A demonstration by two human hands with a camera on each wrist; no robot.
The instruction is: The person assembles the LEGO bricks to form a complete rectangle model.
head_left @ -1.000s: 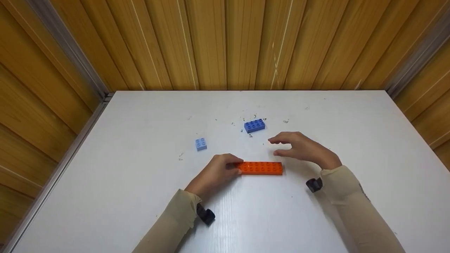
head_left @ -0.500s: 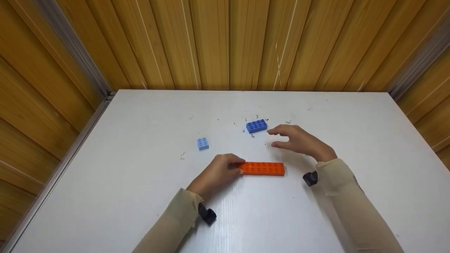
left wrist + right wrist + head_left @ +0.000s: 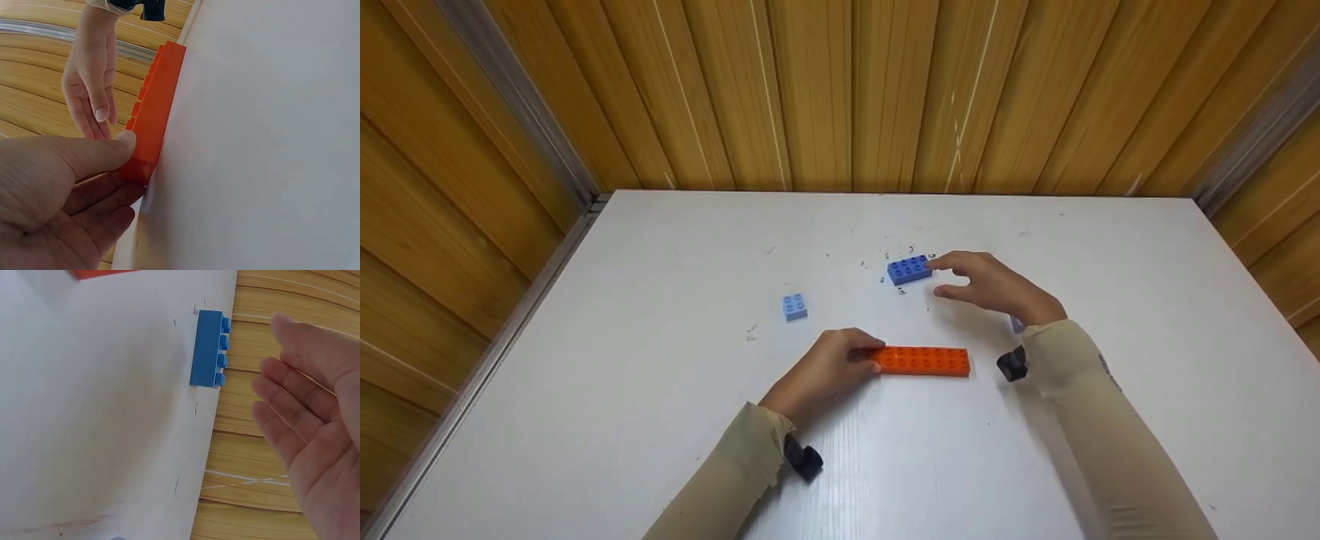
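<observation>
My left hand (image 3: 826, 369) pinches the left end of a long orange toy brick (image 3: 926, 361), which lies flat on the white table, studs up. In the left wrist view, the thumb presses the studded side of the orange brick (image 3: 154, 112) with the fingers behind it. My right hand (image 3: 997, 285) hovers just right of a blue toy brick (image 3: 910, 270), thumb and fingers apart. The right wrist view shows a gap between that hand (image 3: 315, 399) and the blue brick (image 3: 207, 349). A small light-blue brick (image 3: 794, 307) sits left of them.
A pale bluish object (image 3: 1017, 324) is mostly hidden behind the right wrist. The white table (image 3: 660, 337) ends at wood-patterned panels (image 3: 847, 97) at the back and sides. Dark scuff marks surround the blue brick.
My right hand has moved away from me and slightly left, closer to the blue brick. The pale object by its wrist has come into sight. My left hand keeps its hold on the orange brick.
</observation>
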